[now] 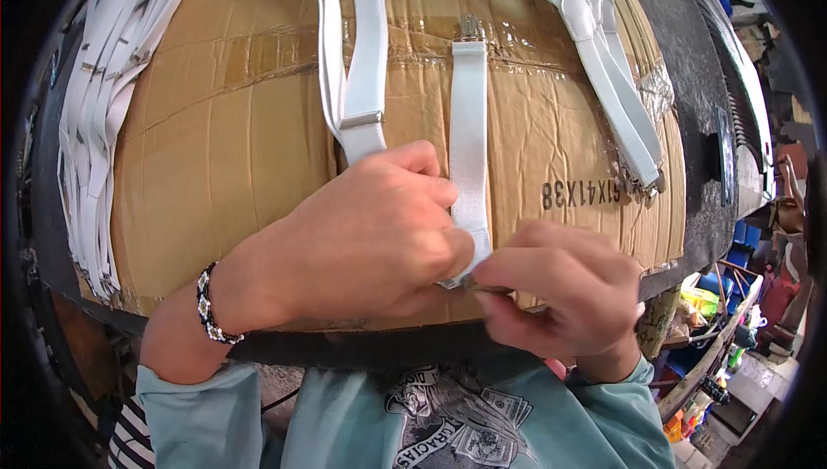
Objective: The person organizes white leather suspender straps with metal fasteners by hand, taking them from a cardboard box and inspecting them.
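Observation:
White elastic straps lie on a flattened cardboard sheet. One strap (469, 133) runs down the middle, with a metal clip (469, 28) at its far end. Its near end is between my two hands. My left hand (388, 228) is closed on this strap, its fingers curled and partly hidden. My right hand (560, 288) pinches a small metal piece (491, 286) at the strap's near end. Another strap (363, 64) with a metal slider (361, 120) passes down to my left hand's knuckles.
A thick bundle of white straps (95, 133) hangs over the cardboard's left side. Joined straps (603, 55) lie at the upper right of the cardboard (215, 167). A dark table edge (345, 348) runs in front of my body. Shelves with coloured items (706, 305) stand at the right.

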`<state>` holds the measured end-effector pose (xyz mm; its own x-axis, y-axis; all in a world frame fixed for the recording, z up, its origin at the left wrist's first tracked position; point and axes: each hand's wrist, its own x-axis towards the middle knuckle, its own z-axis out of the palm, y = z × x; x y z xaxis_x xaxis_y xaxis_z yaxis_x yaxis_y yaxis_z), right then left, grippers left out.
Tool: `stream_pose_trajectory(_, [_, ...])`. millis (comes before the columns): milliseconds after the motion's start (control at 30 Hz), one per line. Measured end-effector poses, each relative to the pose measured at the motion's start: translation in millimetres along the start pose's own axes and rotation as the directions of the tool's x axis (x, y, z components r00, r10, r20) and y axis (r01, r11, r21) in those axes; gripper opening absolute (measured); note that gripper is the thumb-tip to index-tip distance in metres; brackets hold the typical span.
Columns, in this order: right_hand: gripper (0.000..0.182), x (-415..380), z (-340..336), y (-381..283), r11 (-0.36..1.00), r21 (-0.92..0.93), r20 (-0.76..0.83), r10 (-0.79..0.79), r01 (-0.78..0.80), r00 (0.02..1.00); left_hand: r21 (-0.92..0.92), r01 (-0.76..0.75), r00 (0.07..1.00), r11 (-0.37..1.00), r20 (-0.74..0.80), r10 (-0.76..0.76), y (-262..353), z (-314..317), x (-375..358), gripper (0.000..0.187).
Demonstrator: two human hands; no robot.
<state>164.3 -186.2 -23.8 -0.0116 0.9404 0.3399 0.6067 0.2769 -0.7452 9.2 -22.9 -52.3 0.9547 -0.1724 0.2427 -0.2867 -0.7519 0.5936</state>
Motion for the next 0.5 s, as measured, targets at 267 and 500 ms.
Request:
stream_pose_trajectory(267, [0.024,-8,-16,18,0.989,-0.103,0.050,0.115,-0.110,0.992,-0.002,0.019,0.999,1.000,-0.049,-0.019,-2,2,-2,0.027])
stream_pose_trajectory(500, [0.025,-1,-16,12,0.999,0.012,-0.002,0.052,-0.052,0.999,-0.064,0.016,0.995,0.998,-0.093,-0.022,-4,3,-3,0.031])
